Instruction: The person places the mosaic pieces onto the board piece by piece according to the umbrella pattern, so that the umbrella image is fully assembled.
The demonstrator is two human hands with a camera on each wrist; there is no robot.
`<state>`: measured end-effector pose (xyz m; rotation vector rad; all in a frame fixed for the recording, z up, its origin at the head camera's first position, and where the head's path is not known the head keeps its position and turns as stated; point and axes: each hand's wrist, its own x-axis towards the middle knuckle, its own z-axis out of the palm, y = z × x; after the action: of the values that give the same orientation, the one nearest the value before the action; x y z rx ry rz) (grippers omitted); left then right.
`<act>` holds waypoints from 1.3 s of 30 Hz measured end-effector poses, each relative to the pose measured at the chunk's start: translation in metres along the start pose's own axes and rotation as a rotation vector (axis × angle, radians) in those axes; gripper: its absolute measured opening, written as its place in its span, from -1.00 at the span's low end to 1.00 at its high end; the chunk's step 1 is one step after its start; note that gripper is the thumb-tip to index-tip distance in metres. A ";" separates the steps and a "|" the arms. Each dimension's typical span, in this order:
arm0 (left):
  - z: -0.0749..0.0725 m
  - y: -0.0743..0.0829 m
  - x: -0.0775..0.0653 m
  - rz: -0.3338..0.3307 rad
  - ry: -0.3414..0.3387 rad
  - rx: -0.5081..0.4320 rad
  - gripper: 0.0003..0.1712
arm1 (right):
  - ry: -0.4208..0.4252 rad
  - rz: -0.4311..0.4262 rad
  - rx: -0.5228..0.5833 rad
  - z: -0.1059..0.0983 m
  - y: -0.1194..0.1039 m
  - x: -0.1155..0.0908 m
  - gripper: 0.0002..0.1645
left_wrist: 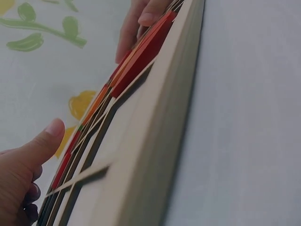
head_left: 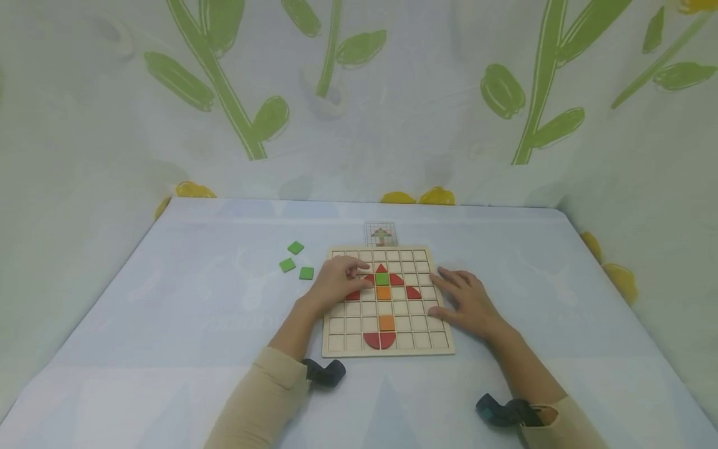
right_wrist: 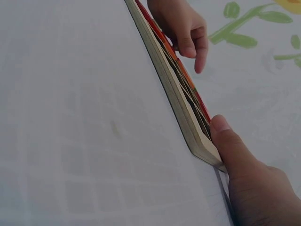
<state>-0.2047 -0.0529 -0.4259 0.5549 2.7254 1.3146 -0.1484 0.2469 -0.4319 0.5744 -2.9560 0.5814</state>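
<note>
A square wooden grid board (head_left: 348,342) lies on the table. Set in its cells are a red triangle (head_left: 381,269), a green square tile (head_left: 382,279), orange square tiles (head_left: 387,322) and several red rounded tiles (head_left: 413,292). Over the board's left half hovers my left hand (head_left: 335,284), thumb and index finger apart near the upper left red tiles; I see nothing between them. It partly covers those tiles. My right hand (head_left: 468,305) rests at the board's right edge with fingers spread. In the right wrist view its thumb (right_wrist: 221,125) touches the board's rim (right_wrist: 181,110).
Three loose green square tiles (head_left: 288,265) lie on the table left of the board. A small pattern card (head_left: 381,232) with a gridded picture sits against the board's far edge. Behind the table (head_left: 224,330) stands a wall covering with painted leaves.
</note>
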 end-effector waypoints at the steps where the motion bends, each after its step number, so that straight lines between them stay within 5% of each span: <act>1: -0.001 0.000 -0.001 -0.009 -0.001 -0.005 -0.55 | -0.001 0.001 -0.001 0.000 0.000 0.000 -0.11; 13: -0.019 -0.012 -0.011 -0.081 0.029 0.000 -0.54 | -0.006 0.001 -0.005 -0.001 -0.002 0.000 -0.12; 26: -0.040 -0.033 -0.023 -0.076 0.092 0.062 -0.53 | -0.008 -0.001 0.001 -0.001 -0.001 0.000 -0.12; 39: -0.065 -0.052 -0.035 -0.106 0.220 0.147 -0.60 | -0.014 0.015 -0.007 0.000 0.000 0.000 -0.12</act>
<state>-0.2006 -0.1431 -0.4279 0.2846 2.9995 1.2242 -0.1488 0.2468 -0.4320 0.5580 -2.9772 0.5698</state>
